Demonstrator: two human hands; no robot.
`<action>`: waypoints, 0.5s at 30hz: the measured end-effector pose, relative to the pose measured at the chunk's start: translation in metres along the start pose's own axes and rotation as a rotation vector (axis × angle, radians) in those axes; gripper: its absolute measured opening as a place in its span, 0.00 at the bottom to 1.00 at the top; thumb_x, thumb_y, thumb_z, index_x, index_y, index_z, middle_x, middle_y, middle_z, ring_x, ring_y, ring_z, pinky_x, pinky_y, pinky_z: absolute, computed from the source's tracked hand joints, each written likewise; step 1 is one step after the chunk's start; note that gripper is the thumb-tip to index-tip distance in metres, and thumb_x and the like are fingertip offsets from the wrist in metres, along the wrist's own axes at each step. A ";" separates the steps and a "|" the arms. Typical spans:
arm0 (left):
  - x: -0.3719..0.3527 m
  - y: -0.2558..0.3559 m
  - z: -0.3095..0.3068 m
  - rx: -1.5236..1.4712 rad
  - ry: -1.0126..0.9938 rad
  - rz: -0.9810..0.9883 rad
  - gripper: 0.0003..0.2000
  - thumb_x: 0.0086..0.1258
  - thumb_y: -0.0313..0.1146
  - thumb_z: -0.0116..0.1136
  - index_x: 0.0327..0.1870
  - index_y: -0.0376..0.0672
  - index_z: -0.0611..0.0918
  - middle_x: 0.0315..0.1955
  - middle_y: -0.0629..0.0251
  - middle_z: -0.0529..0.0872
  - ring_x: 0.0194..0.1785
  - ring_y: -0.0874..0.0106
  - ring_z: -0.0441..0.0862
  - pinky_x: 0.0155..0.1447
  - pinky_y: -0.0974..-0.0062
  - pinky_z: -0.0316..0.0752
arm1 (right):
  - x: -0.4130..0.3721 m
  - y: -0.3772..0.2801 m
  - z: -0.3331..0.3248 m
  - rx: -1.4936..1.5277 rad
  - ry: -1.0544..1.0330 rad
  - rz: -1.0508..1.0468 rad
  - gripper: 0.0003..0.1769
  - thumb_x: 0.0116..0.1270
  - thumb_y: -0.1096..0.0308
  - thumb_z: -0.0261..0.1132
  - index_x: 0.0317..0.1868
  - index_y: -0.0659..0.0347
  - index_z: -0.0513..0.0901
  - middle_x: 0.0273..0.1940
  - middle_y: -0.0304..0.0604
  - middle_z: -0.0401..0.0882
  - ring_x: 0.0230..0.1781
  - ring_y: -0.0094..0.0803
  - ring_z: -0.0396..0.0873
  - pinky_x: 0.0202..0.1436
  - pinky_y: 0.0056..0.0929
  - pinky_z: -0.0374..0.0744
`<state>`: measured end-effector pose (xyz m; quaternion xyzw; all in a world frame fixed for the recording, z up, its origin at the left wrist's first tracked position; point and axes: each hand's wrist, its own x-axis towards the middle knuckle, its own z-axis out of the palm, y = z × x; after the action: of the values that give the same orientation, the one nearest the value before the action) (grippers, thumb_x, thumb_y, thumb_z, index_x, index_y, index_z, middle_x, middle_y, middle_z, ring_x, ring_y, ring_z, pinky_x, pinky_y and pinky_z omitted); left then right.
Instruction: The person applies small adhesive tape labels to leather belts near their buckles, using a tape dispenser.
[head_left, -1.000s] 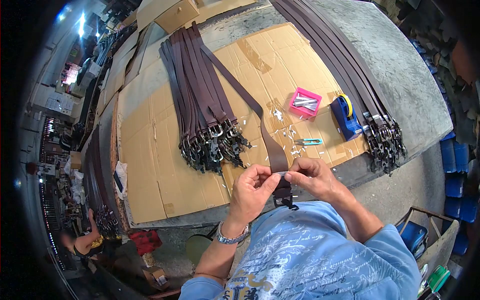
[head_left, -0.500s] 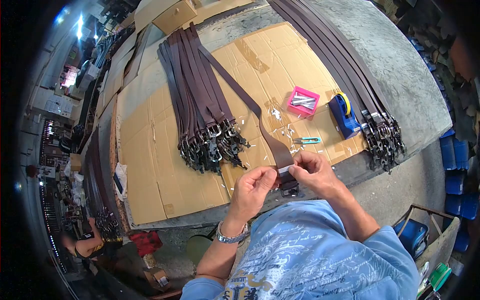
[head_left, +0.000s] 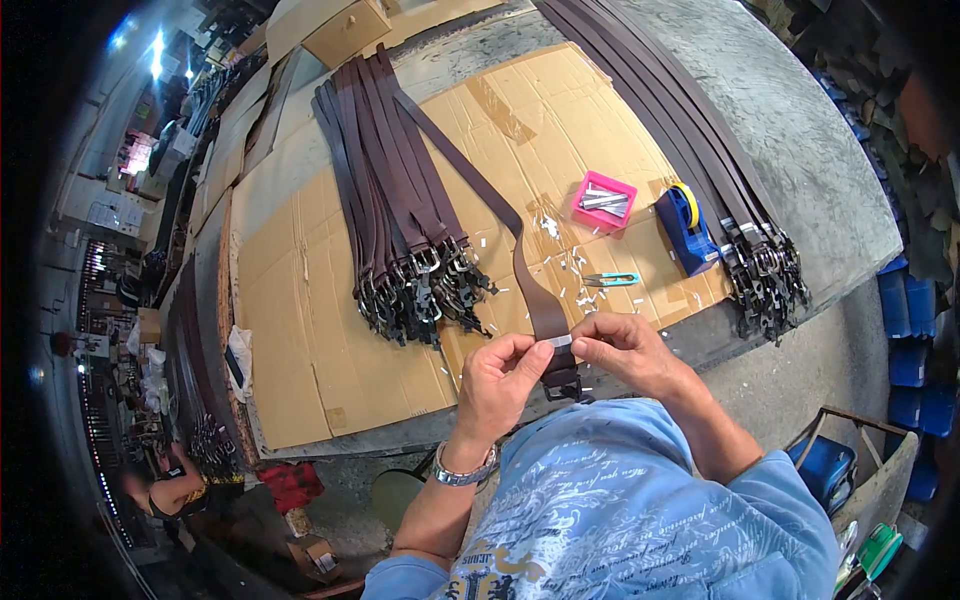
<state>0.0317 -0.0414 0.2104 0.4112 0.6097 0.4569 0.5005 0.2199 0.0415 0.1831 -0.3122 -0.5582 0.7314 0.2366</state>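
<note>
A single brown leather belt [head_left: 468, 175] runs from the left pile across the cardboard to the table's near edge. My left hand [head_left: 497, 383] and my right hand [head_left: 626, 350] pinch it from both sides just above its dark buckle [head_left: 563, 386]. Between the fingertips a small strip of clear tape [head_left: 560, 342] lies across the strap. The buckle hangs over the table edge, above my blue shirt.
A pile of brown belts [head_left: 395, 190] with buckles lies left of centre, another pile [head_left: 700, 150] on the right. A pink tray [head_left: 604, 200], a blue tape dispenser [head_left: 687, 232] and small scissors [head_left: 608, 280] sit on the cardboard [head_left: 300, 300]. Another person [head_left: 170, 490] is at lower left.
My left hand has closed back in on the strap beside the right one. The belt end has shifted slightly under the fingers.
</note>
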 end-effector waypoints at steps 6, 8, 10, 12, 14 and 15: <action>0.001 0.000 -0.001 0.006 -0.027 -0.038 0.08 0.71 0.33 0.63 0.38 0.36 0.84 0.30 0.74 0.84 0.32 0.86 0.75 0.37 0.86 0.69 | 0.002 -0.002 0.001 -0.036 0.012 0.016 0.13 0.68 0.62 0.66 0.37 0.65 0.83 0.26 0.32 0.76 0.28 0.17 0.70 0.30 0.23 0.70; 0.005 -0.002 0.000 0.023 -0.031 -0.044 0.08 0.71 0.32 0.63 0.37 0.36 0.84 0.30 0.75 0.83 0.32 0.87 0.75 0.37 0.86 0.69 | 0.001 -0.005 0.000 -0.126 0.043 0.036 0.12 0.67 0.63 0.66 0.35 0.66 0.83 0.23 0.33 0.75 0.27 0.17 0.70 0.29 0.23 0.70; 0.005 -0.002 0.002 -0.034 -0.027 -0.068 0.06 0.71 0.30 0.62 0.36 0.37 0.83 0.29 0.77 0.81 0.32 0.87 0.74 0.37 0.87 0.68 | 0.002 -0.001 0.004 -0.096 0.066 0.026 0.13 0.67 0.62 0.65 0.35 0.66 0.83 0.24 0.34 0.77 0.27 0.19 0.71 0.30 0.25 0.72; 0.006 -0.009 0.005 -0.070 -0.029 -0.065 0.06 0.71 0.30 0.62 0.36 0.37 0.83 0.29 0.77 0.81 0.32 0.88 0.73 0.37 0.87 0.68 | 0.003 0.008 0.004 -0.043 0.064 0.019 0.13 0.67 0.61 0.65 0.35 0.65 0.81 0.25 0.35 0.77 0.27 0.19 0.72 0.30 0.26 0.72; 0.007 -0.012 0.011 -0.082 0.013 -0.050 0.06 0.71 0.30 0.62 0.36 0.37 0.82 0.29 0.77 0.81 0.31 0.88 0.73 0.37 0.88 0.68 | 0.002 0.012 0.004 -0.054 0.074 -0.035 0.14 0.67 0.61 0.65 0.34 0.64 0.78 0.25 0.34 0.75 0.27 0.19 0.70 0.29 0.26 0.71; 0.008 -0.014 0.012 -0.084 -0.001 -0.049 0.06 0.71 0.30 0.62 0.36 0.37 0.82 0.29 0.77 0.81 0.31 0.88 0.73 0.37 0.88 0.68 | 0.002 0.014 0.003 -0.057 0.087 -0.035 0.14 0.67 0.61 0.65 0.34 0.64 0.78 0.25 0.34 0.75 0.27 0.19 0.70 0.29 0.26 0.71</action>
<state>0.0421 -0.0356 0.1939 0.3749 0.5995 0.4698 0.5285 0.2164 0.0365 0.1696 -0.3406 -0.5732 0.6967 0.2646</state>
